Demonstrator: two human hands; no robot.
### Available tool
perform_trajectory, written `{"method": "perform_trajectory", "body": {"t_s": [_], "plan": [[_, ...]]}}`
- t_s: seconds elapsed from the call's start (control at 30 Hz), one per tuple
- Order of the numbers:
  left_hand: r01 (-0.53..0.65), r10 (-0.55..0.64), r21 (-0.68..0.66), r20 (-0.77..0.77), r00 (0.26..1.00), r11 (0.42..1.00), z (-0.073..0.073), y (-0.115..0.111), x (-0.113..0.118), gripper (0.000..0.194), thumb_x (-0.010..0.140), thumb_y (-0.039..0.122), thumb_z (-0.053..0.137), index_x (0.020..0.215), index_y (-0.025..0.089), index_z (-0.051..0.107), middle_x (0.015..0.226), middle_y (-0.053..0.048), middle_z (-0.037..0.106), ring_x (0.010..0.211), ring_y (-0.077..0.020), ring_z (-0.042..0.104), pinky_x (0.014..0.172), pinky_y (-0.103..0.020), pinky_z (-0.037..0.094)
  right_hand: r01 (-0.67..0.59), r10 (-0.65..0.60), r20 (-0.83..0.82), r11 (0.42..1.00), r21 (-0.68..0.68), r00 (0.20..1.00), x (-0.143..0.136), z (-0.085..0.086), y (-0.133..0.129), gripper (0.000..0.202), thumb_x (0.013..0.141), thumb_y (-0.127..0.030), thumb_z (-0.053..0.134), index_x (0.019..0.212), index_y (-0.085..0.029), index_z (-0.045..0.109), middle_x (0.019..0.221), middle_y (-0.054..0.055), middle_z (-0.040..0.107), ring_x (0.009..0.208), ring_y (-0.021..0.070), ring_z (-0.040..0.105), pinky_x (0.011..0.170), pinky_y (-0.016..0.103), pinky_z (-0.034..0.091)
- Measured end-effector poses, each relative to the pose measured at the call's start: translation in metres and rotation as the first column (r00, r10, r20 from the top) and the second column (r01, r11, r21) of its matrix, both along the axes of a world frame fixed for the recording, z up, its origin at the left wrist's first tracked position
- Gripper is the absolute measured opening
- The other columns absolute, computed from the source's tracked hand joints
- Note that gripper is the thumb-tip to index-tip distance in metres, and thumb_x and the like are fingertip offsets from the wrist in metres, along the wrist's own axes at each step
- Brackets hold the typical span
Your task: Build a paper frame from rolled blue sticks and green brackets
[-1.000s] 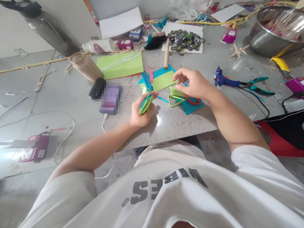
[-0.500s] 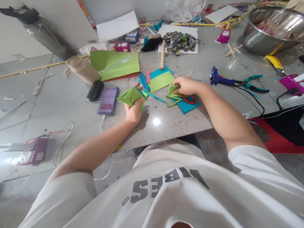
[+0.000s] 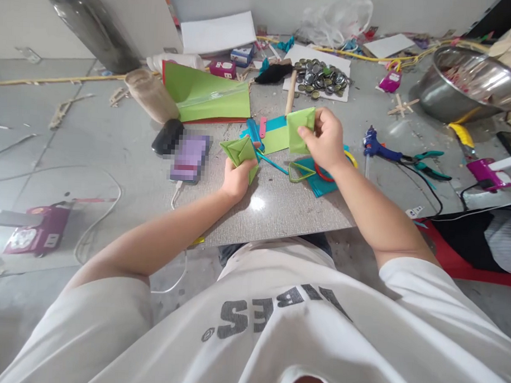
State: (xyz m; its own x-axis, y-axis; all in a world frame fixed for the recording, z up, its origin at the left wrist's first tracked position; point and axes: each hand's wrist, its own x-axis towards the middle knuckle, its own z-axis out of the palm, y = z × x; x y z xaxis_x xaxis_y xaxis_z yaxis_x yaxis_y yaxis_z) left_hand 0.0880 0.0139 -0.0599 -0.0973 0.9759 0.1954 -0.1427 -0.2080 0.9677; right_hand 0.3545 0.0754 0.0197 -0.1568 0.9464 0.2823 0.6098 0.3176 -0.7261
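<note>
My left hand (image 3: 238, 178) is closed round a piece of folded green paper (image 3: 240, 151), creased into pointed, layered flaps, with a bit of blue at its edge. Between the thumb and fingers of my right hand (image 3: 326, 139) is a flat folded square of green paper (image 3: 299, 129), held up off the table. Below that hand lie blue paper (image 3: 320, 185), a green triangular outline (image 3: 301, 172) and scissors with a red and yellow handle (image 3: 349, 159). A thin blue strip (image 3: 273, 162) and a pink piece (image 3: 263, 127) lie between my hands, beside a green paper strip (image 3: 276, 141).
A phone (image 3: 192, 156) on a cable lies left of my left hand. Green sheets (image 3: 212, 95), a wooden-handled hammer (image 3: 291, 92) and a pile of bottle caps (image 3: 320, 76) sit farther back. Rightward are a blue glue gun (image 3: 380, 148), pliers (image 3: 430, 164) and a metal bowl (image 3: 447, 97).
My right hand has lifted the green paper square off the pile by the scissors and turned it upright. My left hand still grips its folded paper, and the camera view has shifted.
</note>
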Motion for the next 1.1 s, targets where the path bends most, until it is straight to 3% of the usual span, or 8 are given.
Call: {"method": "perform_trajectory", "body": {"t_s": [0.1,0.23,0.4,0.53,0.67,0.8,0.93,1.1], "plan": [[0.006,-0.006,0.029,-0.012,1.0,1.0,-0.01,0.006,-0.001,0.043,0.078,0.052,0.088,0.115,0.03,0.089,0.115,-0.01,0.09,0.118,-0.0378,0.086,0.119,-0.059,0.073,0.012,-0.013,0.05,1.0,0.029,0.999,-0.032,-0.003,-0.037,0.046,0.116,-0.051,0.077,0.158,-0.032,0.071,0.133,0.011,0.088,0.115,0.0355,0.084,0.111,0.057,0.074],[0.037,-0.034,0.107,-0.028,0.999,0.994,-0.02,0.009,0.002,0.061,0.093,0.084,0.093,0.118,0.029,0.087,0.119,-0.011,0.089,0.127,-0.0375,0.084,0.121,-0.055,0.072,-0.108,0.101,0.078,0.99,0.094,0.992,-0.062,-0.012,-0.071,0.012,0.117,-0.045,0.074,0.12,-0.034,0.078,0.121,0.01,0.089,0.099,0.0308,0.081,0.106,0.054,0.073],[0.066,-0.039,0.23,-0.123,0.992,0.971,-0.028,0.01,0.002,0.099,0.095,0.115,0.077,0.145,0.03,0.08,0.15,-0.017,0.083,0.152,-0.0411,0.08,0.14,-0.061,0.063,-0.341,0.342,-0.031,0.939,0.042,0.939,-0.065,-0.022,-0.074,0.017,0.105,-0.037,0.076,0.122,-0.033,0.08,0.131,0.011,0.091,0.116,0.0335,0.084,0.111,0.054,0.073],[0.062,-0.019,0.265,-0.161,0.987,0.962,-0.035,0.014,-0.002,0.106,0.079,0.109,0.101,0.144,0.029,0.078,0.153,-0.019,0.082,0.164,-0.0463,0.074,0.145,-0.065,0.06,-0.482,0.484,-0.096,0.875,0.044,0.87,-0.056,-0.023,-0.064,0.045,0.093,-0.029,0.07,0.135,-0.03,0.085,0.148,0.012,0.091,0.145,0.0369,0.082,0.13,0.058,0.065],[0.026,0.007,0.227,-0.143,0.99,0.974,-0.034,0.011,-0.003,0.084,0.094,0.086,0.105,0.15,0.028,0.08,0.154,-0.017,0.084,0.161,-0.0401,0.077,0.144,-0.061,0.062,-0.561,0.557,-0.077,0.826,-0.049,0.827,-0.036,-0.005,-0.049,0.038,0.102,-0.033,0.069,0.132,-0.028,0.091,0.137,0.01,0.094,0.137,0.0344,0.085,0.125,0.055,0.067],[0.027,-0.011,0.169,-0.097,0.995,0.985,-0.029,0.006,-0.001,0.076,0.097,0.081,0.099,0.15,0.029,0.083,0.144,-0.015,0.091,0.139,-0.0372,0.088,0.134,-0.058,0.068,-0.222,0.235,0.235,0.972,-0.08,0.943,0.023,0.027,-0.025,0.026,0.108,-0.045,0.082,0.124,-0.027,0.091,0.135,0.013,0.093,0.123,0.0362,0.084,0.115,0.055,0.068],[0.024,-0.014,0.139,-0.071,0.997,0.99,-0.022,0.003,-0.002,0.067,0.094,0.076,0.1,0.143,0.032,0.087,0.138,-0.013,0.092,0.137,-0.0371,0.087,0.133,-0.059,0.067,0.219,-0.04,0.621,0.952,-0.214,0.782,0.094,0.036,0.001,0.045,0.087,-0.048,0.105,0.123,-0.027,0.088,0.128,0.015,0.091,0.116,0.0417,0.083,0.104,0.057,0.067],[0.033,-0.031,0.101,-0.026,0.999,0.994,-0.014,-0.003,-0.004,0.07,0.088,0.079,0.104,0.141,0.036,0.088,0.136,-0.01,0.093,0.133,-0.0377,0.088,0.125,-0.058,0.071,0.24,0.008,0.701,0.937,-0.255,0.713,0.117,0.019,0.018,0.064,0.075,-0.053,0.115,0.127,-0.028,0.089,0.125,0.015,0.093,0.11,0.0411,0.084,0.096,0.052,0.066]]}}
